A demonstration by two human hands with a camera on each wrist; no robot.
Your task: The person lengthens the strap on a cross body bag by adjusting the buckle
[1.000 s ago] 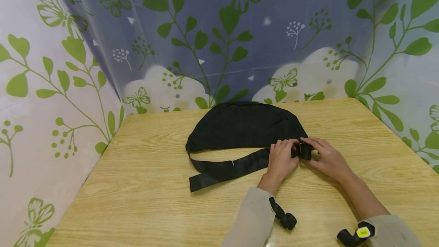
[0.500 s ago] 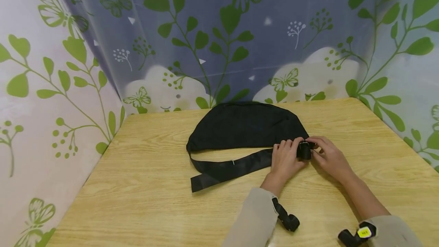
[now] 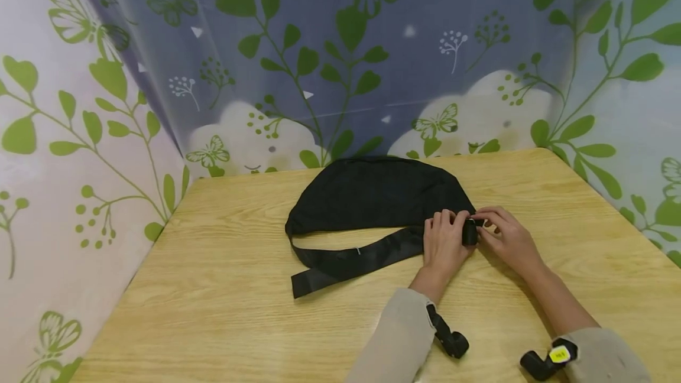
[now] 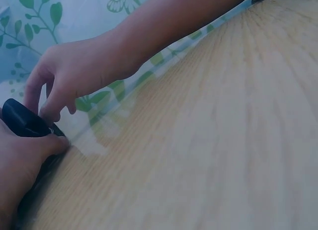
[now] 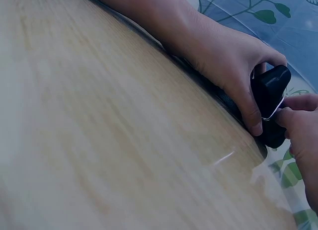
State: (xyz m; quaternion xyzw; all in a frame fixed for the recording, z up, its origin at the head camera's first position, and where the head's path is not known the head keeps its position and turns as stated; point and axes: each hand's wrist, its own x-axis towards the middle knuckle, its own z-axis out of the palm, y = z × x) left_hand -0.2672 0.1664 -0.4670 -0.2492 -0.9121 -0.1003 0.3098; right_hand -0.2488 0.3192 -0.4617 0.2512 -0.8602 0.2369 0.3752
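Gripping a folded black strap (image 3: 385, 246) in the left hand (image 3: 446, 240), thumb against curled fingers, and pinching it at the metal slider (image 5: 275, 111) with the right hand (image 3: 509, 241), just beside a black waist bag (image 3: 372, 194) on the worktop (image 3: 213, 318). Could twist or lose the strap at the slider by easing either pinch or pulling askew.

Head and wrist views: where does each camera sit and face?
Head: on the head, forward and down at the black bag; left hand, right hand, sleeves show.
Left wrist: on that wrist, over the table toward the right hand; left hand at left edge.
Right wrist: on that wrist, toward the left hand; right hand at right edge.
All share both hands.
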